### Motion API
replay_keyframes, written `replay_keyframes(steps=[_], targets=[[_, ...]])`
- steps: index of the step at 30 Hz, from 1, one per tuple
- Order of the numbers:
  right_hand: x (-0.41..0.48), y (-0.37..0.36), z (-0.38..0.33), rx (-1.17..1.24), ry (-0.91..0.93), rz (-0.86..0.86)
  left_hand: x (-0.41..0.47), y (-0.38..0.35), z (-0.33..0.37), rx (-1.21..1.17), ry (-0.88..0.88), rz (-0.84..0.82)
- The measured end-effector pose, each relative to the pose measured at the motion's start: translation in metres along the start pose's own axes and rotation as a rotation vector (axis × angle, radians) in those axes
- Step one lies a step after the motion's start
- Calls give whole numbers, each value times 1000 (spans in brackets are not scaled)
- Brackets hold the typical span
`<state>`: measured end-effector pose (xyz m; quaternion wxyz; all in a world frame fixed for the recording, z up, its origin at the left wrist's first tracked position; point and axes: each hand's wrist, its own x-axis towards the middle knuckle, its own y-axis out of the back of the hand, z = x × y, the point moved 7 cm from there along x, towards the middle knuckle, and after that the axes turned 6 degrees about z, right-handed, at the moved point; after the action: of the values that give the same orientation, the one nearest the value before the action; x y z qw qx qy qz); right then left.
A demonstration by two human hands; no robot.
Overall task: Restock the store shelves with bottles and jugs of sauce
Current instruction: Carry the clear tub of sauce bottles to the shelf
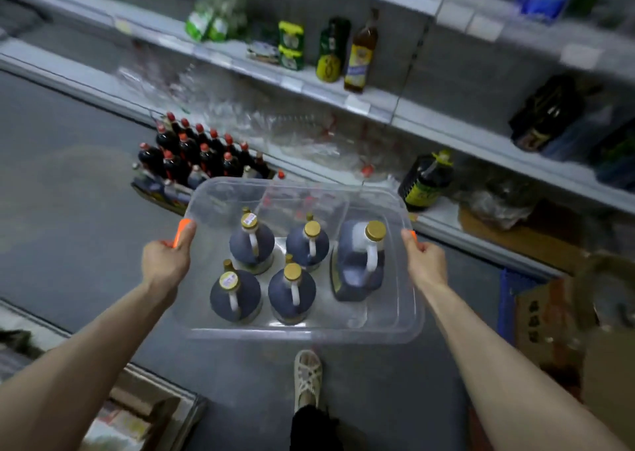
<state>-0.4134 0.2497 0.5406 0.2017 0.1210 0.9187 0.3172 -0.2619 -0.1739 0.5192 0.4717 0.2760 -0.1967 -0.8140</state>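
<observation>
I carry a clear plastic bin (302,333) in front of me above the floor. My left hand (166,261) grips its orange left handle. The orange right handle is gripped by my right hand (424,261). Inside stand several dark sauce jugs with gold caps (252,248), plus one larger rectangular jug (360,261) at the right. The store shelves (357,103) run diagonally across the top of the view.
A carton of red-capped dark bottles (192,157) sits on the floor by the bottom shelf. A dark jug with a yellow label (426,181) stands on the low shelf. Bottles (360,55) stand on the middle shelf. Cardboard boxes (549,316) lie at right. My foot (307,375) is below the bin.
</observation>
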Motion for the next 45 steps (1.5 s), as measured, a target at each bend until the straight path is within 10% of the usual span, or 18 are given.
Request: replay_keyframes(steps=[15,45], targets=[[77,-102,-337,-30,378,-176,136,88,144,-262,111,345],[-16,-727,-787,-61,499,-441,712,344,156,-267,318,650]])
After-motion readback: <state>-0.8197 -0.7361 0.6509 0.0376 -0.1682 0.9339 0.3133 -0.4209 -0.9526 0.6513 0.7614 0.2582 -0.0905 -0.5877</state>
